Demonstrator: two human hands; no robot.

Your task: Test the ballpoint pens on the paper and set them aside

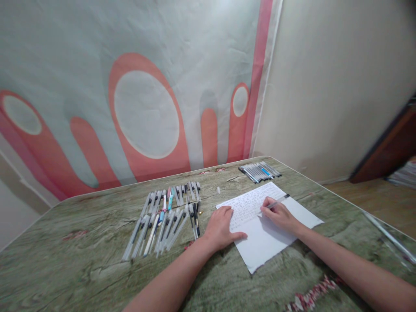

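A white sheet of paper (260,247) lies at a slant on the table, its upper part covered in rows of handwriting. My right hand (279,216) is closed around a pen (275,203) with a clear barrel and a dark end. The pen's tip points down at the sheet, just under the written lines. Resting flat on the paper's left edge is my left hand (221,229), thumb spread away from the fingers and nothing in it.
Left of the paper lie two rows of pens (165,225), mostly clear with dark caps. Another row of pens (260,172) sits at the far right corner. A small pale piece (218,190) lies behind the paper. A clear, shiny strip (390,236) runs along the table's right edge.
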